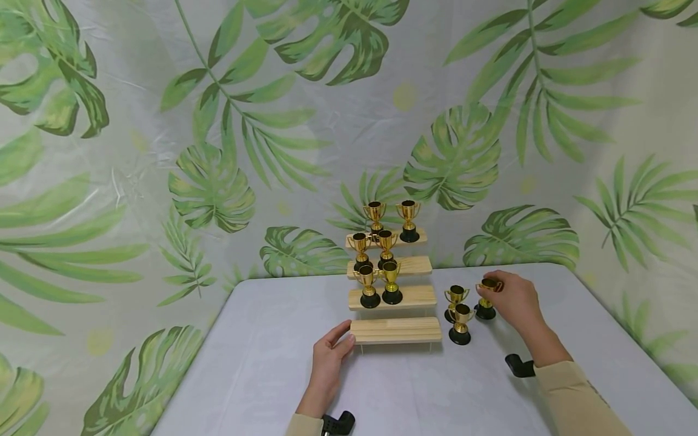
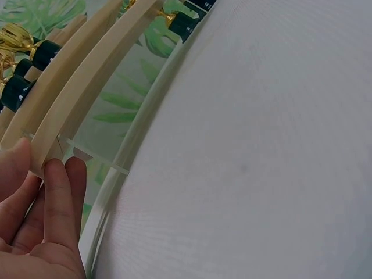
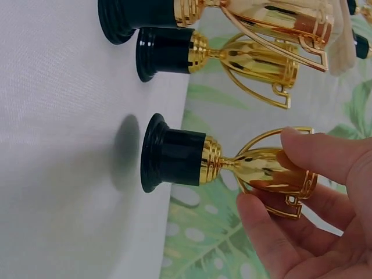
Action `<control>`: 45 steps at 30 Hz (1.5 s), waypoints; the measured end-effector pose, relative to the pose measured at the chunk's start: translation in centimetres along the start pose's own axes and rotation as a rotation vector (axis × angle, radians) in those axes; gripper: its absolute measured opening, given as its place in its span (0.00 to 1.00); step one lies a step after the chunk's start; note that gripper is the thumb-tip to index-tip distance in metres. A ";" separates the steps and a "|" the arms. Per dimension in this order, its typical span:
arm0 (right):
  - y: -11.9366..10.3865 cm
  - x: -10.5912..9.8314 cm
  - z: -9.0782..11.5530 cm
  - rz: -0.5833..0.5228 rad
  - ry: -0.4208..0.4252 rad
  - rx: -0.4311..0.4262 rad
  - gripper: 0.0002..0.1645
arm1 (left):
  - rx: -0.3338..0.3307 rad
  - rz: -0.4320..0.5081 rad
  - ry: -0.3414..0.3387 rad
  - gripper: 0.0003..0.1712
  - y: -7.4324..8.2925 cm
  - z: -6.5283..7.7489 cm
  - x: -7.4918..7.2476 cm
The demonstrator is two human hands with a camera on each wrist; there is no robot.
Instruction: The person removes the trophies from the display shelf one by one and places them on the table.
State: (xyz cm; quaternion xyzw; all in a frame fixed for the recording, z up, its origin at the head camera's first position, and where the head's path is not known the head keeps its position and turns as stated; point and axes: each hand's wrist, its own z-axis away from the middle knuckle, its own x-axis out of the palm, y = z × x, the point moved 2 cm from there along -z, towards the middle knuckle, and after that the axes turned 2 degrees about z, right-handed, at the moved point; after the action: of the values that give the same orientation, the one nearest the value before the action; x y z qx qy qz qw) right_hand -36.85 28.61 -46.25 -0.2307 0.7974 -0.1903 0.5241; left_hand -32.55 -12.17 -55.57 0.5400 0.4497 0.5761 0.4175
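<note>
A tiered wooden display stand (image 1: pixel 395 330) with clear supports stands mid-table. My left hand (image 1: pixel 326 363) grips the left end of its lowest step, which bears nothing; in the left wrist view the thumb and fingers (image 2: pixel 58 203) lie about the wooden end. To the right of the stand, my right hand (image 1: pixel 515 306) pinches a small gold trophy cup (image 3: pixel 180 157) with a black base by its cup and handles. The trophy is upright, its shadow a little apart from its base. Beside it two like trophies, one nearer (image 1: pixel 460 333) and one behind (image 1: pixel 455 295), stand on the table.
Pairs of gold trophies occupy the upper three steps: top (image 1: pixel 408 221), second (image 1: pixel 358 248) and third (image 1: pixel 391 283). A white cloth covers the table (image 1: pixel 262 357). Behind it hangs a leaf-patterned curtain (image 1: pixel 349 133). Black camera mounts (image 1: pixel 340 422) sit at both wrists.
</note>
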 end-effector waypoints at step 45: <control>1.5 1.9 0.0 0.024 -0.067 0.009 0.23 | -0.017 0.022 -0.015 0.26 0.1 0.0 -0.1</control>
State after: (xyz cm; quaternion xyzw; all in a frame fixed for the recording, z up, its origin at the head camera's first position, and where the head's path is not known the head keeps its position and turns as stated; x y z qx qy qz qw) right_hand -37.71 28.76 -48.50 -0.2249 0.7814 -0.1796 0.5537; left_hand -32.54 -12.25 -55.50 0.5457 0.4355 0.5805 0.4191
